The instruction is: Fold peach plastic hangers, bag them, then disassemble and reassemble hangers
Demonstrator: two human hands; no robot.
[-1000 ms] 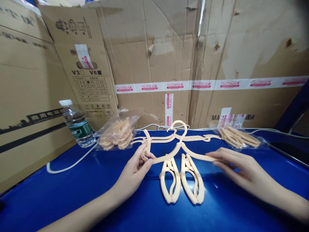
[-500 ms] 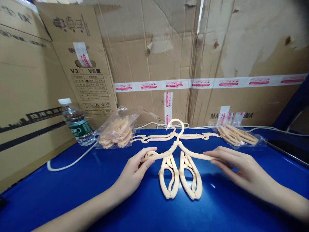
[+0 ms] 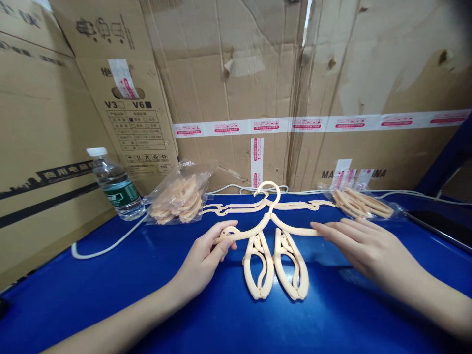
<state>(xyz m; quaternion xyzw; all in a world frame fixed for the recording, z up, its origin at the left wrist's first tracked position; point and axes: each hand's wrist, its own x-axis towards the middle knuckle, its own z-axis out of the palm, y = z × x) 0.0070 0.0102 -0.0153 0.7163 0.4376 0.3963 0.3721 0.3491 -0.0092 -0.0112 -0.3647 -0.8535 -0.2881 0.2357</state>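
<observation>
A cream plastic folding hanger [image 3: 273, 231] lies on the blue table [image 3: 147, 295], with two looped clip parts [image 3: 275, 268] pointing toward me. My left hand [image 3: 206, 258] pinches the folded left arm end of the hanger between thumb and fingers. My right hand [image 3: 357, 246] rests with fingers stretched flat on the hanger's right arm end. A second cream hanger [image 3: 236, 209] lies flat just behind it, arms spread.
A water bottle [image 3: 114, 184] stands at the left. Beside it lies a clear bag of cream parts [image 3: 179, 196]; another bag [image 3: 363, 204] lies at the right. A white cable [image 3: 106, 248] runs along the table. Cardboard boxes [image 3: 239, 88] wall the back and left.
The hanger's left arm piece, raised a second ago, is folded down flat under my left hand. My right hand has slid slightly along the right arm.
</observation>
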